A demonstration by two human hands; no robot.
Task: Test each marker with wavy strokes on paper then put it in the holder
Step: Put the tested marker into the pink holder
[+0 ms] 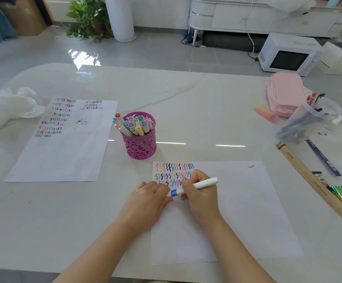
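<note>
Magenta cut-out holder (pixel 141 147), white marker (pixel 194 186) w/ blue band, multicolour wavy strokes (pixel 174 173), pink pouch (pixel 284 92)

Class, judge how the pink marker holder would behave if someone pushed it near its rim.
The holder may tip: markers stand above its rim, some leaning left. Its cut-out wall suggests a light cup. The glossy table might let it slide instead.

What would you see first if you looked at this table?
The bright pink holder, stuffed with markers, stands in the middle. Just in front, the left hand and right hand hold a blue-banded white marker over a paper sheet whose top left corner carries rows of colourful wavy strokes.
</note>
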